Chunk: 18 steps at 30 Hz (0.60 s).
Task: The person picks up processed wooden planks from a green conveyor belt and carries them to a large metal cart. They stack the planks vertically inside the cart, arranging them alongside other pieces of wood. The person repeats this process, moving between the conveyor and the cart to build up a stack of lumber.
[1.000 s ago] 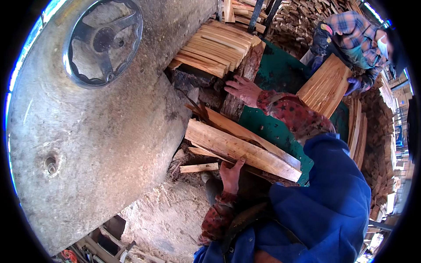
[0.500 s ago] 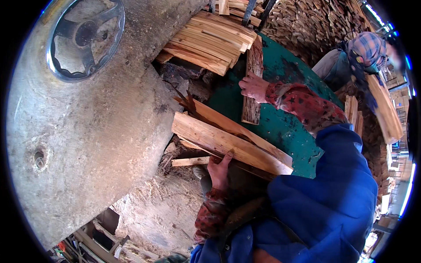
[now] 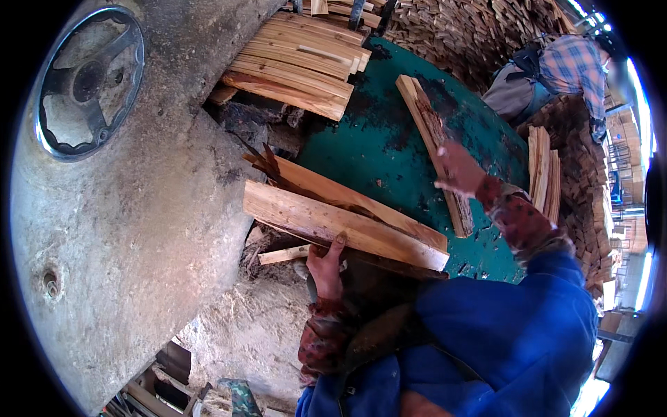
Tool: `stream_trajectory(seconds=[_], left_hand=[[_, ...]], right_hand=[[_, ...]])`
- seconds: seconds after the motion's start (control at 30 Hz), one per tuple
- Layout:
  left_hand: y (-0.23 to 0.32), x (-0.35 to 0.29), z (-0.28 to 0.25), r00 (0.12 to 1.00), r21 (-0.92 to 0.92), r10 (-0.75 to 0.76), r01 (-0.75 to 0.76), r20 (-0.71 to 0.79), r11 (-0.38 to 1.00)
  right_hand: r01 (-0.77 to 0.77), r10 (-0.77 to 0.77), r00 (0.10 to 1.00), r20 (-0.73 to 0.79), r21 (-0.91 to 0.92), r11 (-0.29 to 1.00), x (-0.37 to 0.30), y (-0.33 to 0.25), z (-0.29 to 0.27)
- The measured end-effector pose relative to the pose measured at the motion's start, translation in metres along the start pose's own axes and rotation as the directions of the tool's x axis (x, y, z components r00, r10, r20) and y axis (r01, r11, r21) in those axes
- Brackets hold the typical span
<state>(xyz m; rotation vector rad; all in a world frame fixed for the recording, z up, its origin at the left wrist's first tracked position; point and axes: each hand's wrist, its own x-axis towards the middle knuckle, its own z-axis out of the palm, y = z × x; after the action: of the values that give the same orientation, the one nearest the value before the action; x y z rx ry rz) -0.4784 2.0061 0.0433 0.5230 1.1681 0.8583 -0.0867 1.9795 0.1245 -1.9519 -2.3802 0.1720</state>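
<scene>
My left hand is closed on the near edge of a pale sawn wooden board, thumb on top and fingers underneath. Behind that board lies a second reddish board with a dark, rough split end. My right hand, blurred by motion, reaches over a narrow bark-edged wooden slat and appears to grip it. The slat rests slantwise on a green metal tabletop. A short thin stick of wood pokes out beside my left hand.
A large stained metal plate with a handwheel fills the left. Stacked boards lie at the table's far left. Two upright slabs stand at its right edge. A co-worker in a plaid shirt bends near a big woodpile.
My right hand and the slat have moved right and nearer, and the slat has turned slantwise. My left hand stays on its board. The co-worker's plank is out of their hands.
</scene>
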Motion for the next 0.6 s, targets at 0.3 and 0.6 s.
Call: stream_trajectory(seconds=[0.3, 0.6], left_hand=[[-0.008, 0.003, -0.005, 0.999, -0.050, -0.036, 0.037, 0.010, 0.998], [-0.011, 0.005, -0.008, 0.999, 0.041, -0.001, 0.002, -0.032, 0.999]], right_hand=[[-0.728, 0.756, 0.655, -0.015, 0.255, 0.636, 0.027, 0.042, 0.079], [-0.395, 0.487, 0.873, 0.018, 0.612, 0.685, -0.045, -0.061, 0.041]])
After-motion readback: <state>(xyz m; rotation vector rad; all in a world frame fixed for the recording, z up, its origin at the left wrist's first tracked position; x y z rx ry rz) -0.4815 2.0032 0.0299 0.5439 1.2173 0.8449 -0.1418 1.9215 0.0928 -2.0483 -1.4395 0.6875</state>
